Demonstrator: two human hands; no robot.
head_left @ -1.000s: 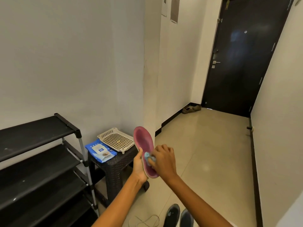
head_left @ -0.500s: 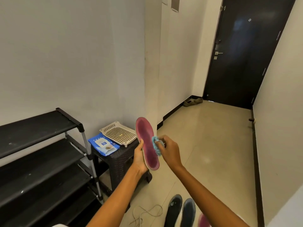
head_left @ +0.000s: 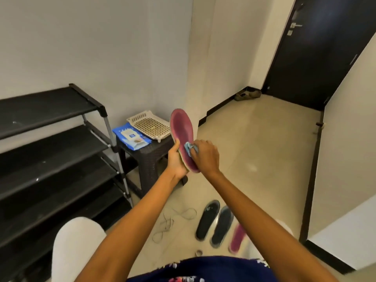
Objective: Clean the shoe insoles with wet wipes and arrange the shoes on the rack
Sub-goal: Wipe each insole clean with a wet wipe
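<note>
Just right of the dark wicker stool (head_left: pixel 148 159), the left hand (head_left: pixel 176 159) gripped a thin pink foam insole (head_left: pixel 182 131) by its heel end. The right hand (head_left: pixel 205 157) pinched a crumpled blue wet wipe (head_left: pixel 189 148) against it. Light and probably floppy, it looked best supported along its lower half.

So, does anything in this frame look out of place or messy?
Mildly. A loose whitish shoelace lies tangled on the tiled floor beside two dark insoles and a second pink insole, and the black shoe rack shows no shoes. Otherwise nothing looks spilled or damaged.
</note>
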